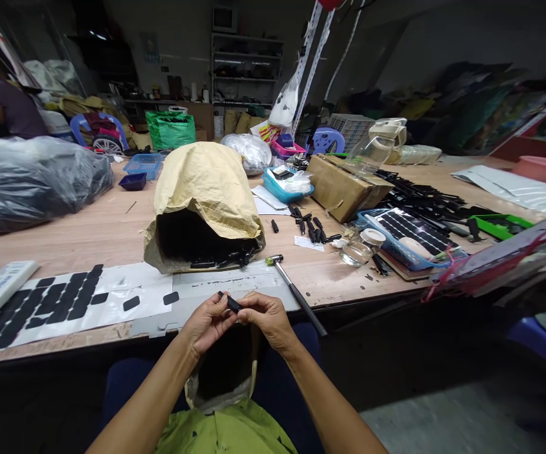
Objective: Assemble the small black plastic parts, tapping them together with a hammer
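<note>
Both my hands meet just in front of the table's near edge, above a tan bag in my lap. My left hand and my right hand pinch a small black cylindrical plastic part between their fingertips, one at each end. Straight ahead on the table lies a big tan sack on its side, its mouth open toward me with more black parts inside. A small hammer with a black handle lies right of my hands. A white sheet of black adhesive pads lies to the left.
A remote control and a large plastic-wrapped bundle sit at left. Loose black parts, a cardboard box, a glass jar, a blue basket with a solar panel and a green tray lie right. A person sits far left.
</note>
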